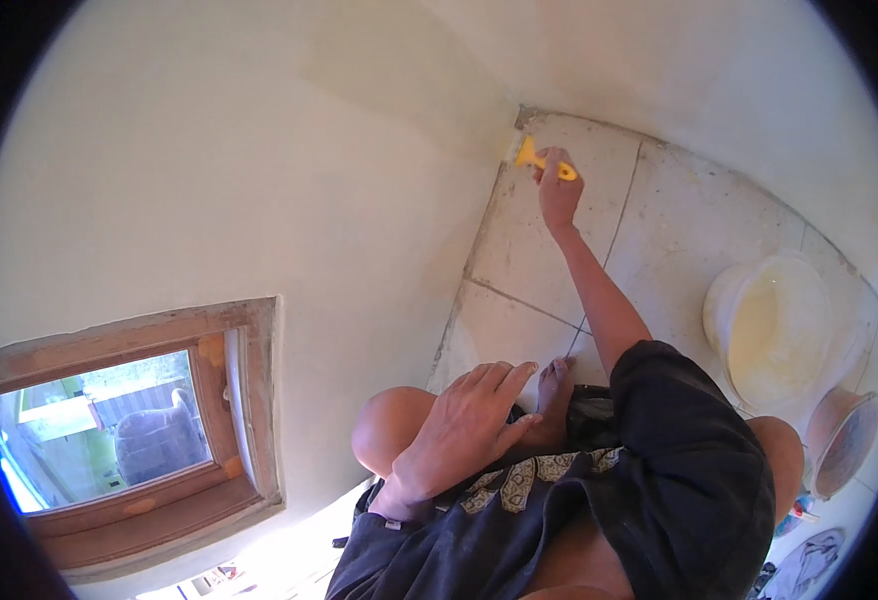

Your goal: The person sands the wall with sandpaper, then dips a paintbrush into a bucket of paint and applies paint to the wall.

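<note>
My right hand [561, 180] is wrapped round the yellow handle of a paintbrush [528, 153]. The brush's pale end meets the bottom of the left wall [359, 170], close to the corner where wall and floor join. My left hand [469, 415] is held out in front of my body beside my bent knee [389, 428]. Its fingers are stretched out, and nothing shows in it.
To the right, a large pale bucket [721, 330] with cream-coloured contents stands on the tiled floor [659, 235]. Beside it is a smaller brownish bucket [841, 440]. A wooden-framed window [259, 400] is set low in the left wall. My bare foot [555, 385] rests on the tiles.
</note>
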{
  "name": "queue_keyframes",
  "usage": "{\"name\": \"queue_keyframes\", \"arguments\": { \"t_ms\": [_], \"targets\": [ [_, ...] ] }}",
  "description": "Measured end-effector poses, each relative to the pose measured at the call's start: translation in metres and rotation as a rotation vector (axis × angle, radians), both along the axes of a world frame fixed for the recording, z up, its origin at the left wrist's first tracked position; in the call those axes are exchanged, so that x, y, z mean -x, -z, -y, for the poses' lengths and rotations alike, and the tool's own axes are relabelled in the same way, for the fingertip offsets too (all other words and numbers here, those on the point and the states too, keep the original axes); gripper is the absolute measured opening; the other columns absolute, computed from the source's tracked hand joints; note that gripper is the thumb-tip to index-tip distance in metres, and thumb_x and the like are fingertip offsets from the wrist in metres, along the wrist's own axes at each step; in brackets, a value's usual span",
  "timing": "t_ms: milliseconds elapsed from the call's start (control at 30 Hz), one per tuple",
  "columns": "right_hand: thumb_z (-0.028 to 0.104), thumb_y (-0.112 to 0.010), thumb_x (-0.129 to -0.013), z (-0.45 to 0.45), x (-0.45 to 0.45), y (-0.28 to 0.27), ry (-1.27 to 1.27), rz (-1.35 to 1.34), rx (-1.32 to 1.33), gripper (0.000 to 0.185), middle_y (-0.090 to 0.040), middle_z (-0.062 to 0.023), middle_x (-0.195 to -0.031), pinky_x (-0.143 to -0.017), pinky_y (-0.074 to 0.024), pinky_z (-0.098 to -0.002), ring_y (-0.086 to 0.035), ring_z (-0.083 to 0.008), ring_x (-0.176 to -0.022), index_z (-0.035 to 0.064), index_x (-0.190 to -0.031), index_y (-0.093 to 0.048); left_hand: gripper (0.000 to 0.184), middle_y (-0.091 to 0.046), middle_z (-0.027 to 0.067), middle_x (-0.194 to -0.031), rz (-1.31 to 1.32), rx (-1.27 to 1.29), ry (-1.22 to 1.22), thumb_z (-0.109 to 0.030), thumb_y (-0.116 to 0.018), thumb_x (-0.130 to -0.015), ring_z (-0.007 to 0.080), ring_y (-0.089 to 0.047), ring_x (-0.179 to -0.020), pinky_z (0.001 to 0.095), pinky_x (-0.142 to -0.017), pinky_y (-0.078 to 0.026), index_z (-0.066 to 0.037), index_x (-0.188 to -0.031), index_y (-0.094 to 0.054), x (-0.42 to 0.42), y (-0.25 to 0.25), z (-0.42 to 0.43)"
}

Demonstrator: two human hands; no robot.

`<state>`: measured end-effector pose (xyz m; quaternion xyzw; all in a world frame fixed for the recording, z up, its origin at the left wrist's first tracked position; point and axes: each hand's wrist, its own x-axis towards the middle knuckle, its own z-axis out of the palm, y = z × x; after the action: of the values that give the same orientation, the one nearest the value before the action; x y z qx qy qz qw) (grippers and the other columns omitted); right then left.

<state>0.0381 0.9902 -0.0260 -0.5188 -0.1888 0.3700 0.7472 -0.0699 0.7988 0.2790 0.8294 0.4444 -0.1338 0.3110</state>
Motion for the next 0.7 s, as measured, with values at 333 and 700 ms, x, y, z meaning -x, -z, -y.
{"name": "queue_keyframes", "arguments": {
  "t_ms": [333,700],
  "targets": [
    [0.025,-0.048,-0.095,0.011,0.002,-0.027,-0.002,-0.224,-0.153,0.028,-0.060,-0.0036,-0.068,-0.054,-0.0437,-0.0247,-0.055,-0.0095,-0.058,0.0026,-0.086,-0.063,0.050,-0.054,0.0195,-0.114,-0.019,0.022,-0.017,-0.024,-0.062,-0.081,0.0370,-0.052,-0.106,0.0424,-0.087,-0.045,-0.006,-0.124,-0.044,-0.002,-0.001,0.000],
    [0.032,-0.043,-0.096,0.002,0.002,-0.066,-0.107,-0.346,-0.222,0.036,-0.057,-0.0075,-0.067,-0.053,-0.0423,-0.0246,-0.051,-0.0115,-0.055,0.0008,-0.083,-0.056,0.048,-0.055,0.0191,-0.109,0.014,-0.023,-0.008,-0.022,-0.063,-0.080,0.0366,-0.053,-0.104,0.0430,-0.086,-0.045,-0.005,-0.121,-0.046,-0.001,-0.002,0.002]
  ]
}}
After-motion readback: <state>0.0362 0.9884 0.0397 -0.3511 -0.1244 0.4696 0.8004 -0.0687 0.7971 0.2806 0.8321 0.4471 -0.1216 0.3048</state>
